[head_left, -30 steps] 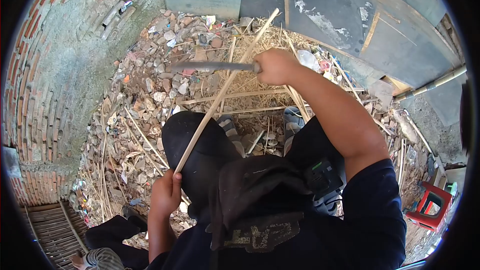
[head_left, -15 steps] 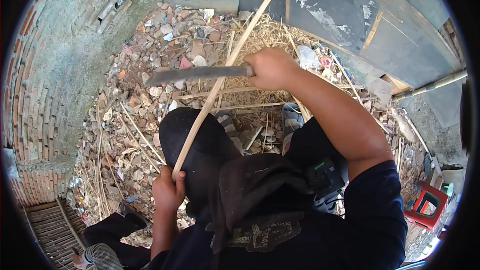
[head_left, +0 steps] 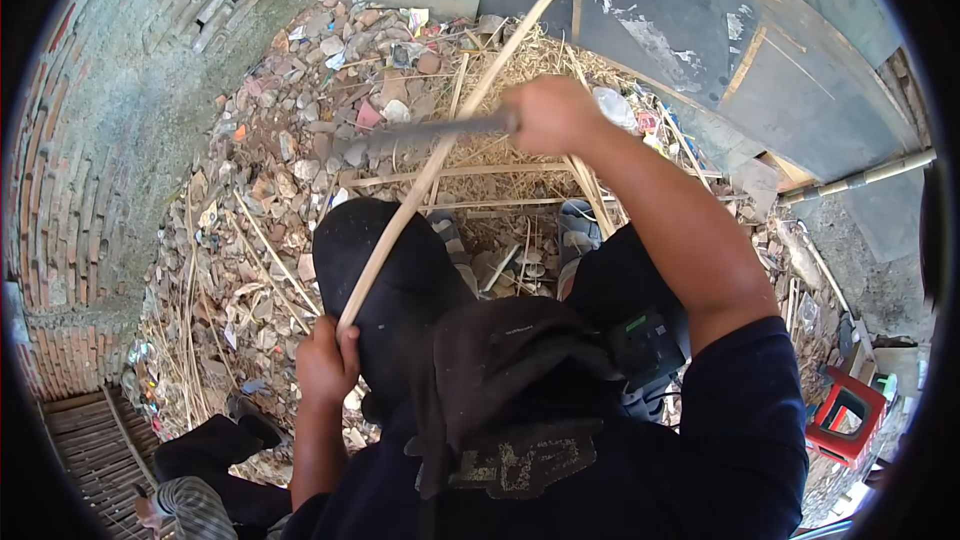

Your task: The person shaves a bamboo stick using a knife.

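Observation:
My left hand [head_left: 328, 358] grips the lower end of a long, pale bamboo strip [head_left: 395, 227], beside my left knee. The strip slants up and away across my thigh, its far end near the dark panels. Closed round the handle of a machete [head_left: 420, 135] is my right hand [head_left: 553, 116]. The blade points left, blurred by motion, and crosses the strip in its upper half. Whether the edge touches the strip or passes over it, I cannot tell. Pale shavings [head_left: 530, 70] lie on the ground beyond my right hand.
Rubble and stones [head_left: 300, 130] cover the ground, with loose strips [head_left: 275, 250] lying about. A brick wall [head_left: 90, 160] rises at left, dark panels [head_left: 670, 20] at the back. A red plastic stool [head_left: 850, 420] is at right. Another person's leg [head_left: 205, 460] shows at lower left.
The machete has shifted slightly to the right and up with my right hand, and its blade is now blurred. My left hand still holds the bamboo strip in nearly the same place.

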Motion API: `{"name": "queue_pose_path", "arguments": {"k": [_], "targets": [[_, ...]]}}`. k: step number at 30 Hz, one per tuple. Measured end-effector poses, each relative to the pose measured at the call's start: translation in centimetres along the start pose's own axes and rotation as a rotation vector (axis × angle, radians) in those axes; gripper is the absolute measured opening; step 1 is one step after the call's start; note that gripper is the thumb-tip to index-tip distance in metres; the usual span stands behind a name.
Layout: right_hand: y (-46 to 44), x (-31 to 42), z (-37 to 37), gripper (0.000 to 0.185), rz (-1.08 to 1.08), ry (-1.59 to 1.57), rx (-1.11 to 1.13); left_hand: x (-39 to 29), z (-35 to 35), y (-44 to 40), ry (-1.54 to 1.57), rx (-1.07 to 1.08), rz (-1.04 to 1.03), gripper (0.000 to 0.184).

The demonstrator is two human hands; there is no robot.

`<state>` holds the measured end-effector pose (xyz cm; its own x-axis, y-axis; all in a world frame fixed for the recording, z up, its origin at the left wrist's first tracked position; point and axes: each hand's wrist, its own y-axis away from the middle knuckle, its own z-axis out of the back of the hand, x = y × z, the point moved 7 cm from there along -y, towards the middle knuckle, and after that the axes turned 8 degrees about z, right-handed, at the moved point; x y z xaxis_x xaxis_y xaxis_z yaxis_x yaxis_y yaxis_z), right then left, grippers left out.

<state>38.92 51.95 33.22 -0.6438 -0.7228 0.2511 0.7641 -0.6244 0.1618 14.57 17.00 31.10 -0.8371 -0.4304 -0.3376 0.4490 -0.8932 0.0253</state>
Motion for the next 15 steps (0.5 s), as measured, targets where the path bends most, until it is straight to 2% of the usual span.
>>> {"name": "queue_pose_path", "arguments": {"k": [1,4,9,12,15], "targets": [[-0.5,-2.6,-0.2,0.022,-0.158,-0.167,0.029,-0.2,0.1,-0.1,-0.002,0.009,0.019,0.033],[0.0,-4.1,1.1,0.022,-0.173,-0.061,-0.086,-1.1,1.3,-0.4,-0.023,0.018,-0.014,0.033],[1.3,-0.3,1.2,0.019,-0.023,-0.153,-0.043,-0.7,0.8,-0.2,0.038,0.036,-0.011,0.034],[1.8,1.5,2.1,0.020,0.025,0.050,0.074,-1.0,0.6,-0.3,0.025,0.004,-0.023,0.033],[-0.1,-6.3,1.0,0.022,-0.236,-0.265,-0.095,-0.5,0.3,-0.4,0.002,-0.034,-0.023,0.033]]}}
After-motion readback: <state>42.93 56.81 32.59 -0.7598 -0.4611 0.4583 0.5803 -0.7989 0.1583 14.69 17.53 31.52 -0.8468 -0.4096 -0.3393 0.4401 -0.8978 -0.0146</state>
